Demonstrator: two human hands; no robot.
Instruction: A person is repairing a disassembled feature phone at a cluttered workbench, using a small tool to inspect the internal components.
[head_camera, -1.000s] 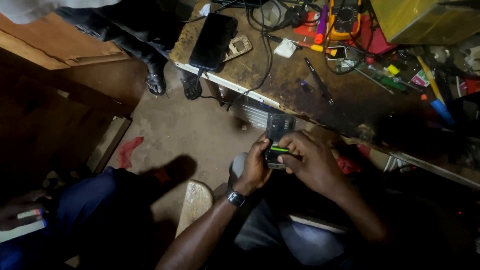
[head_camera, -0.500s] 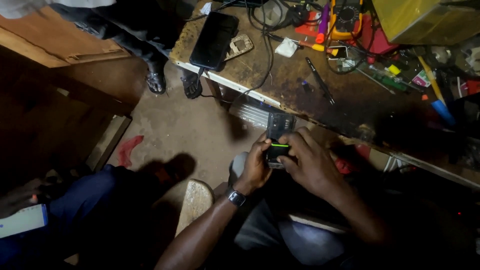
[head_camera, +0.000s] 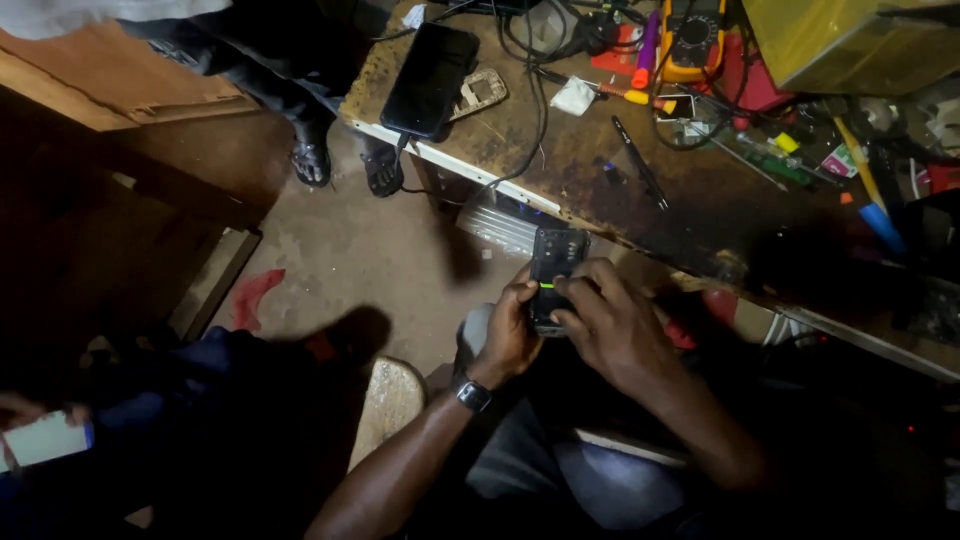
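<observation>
**Small open phone held in two hands**

The left hand (head_camera: 512, 335) grips the phone (head_camera: 553, 275) by its edge. The right hand (head_camera: 610, 325) presses fingers on its back. It looks light, thin and easy to break. Beyond lies the messy bench (head_camera: 600, 170).

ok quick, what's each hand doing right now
Left hand: closed around the small dark opened phone, gripping its left edge.
Right hand: fingers curled on the phone's right side, helping hold it.
</observation>
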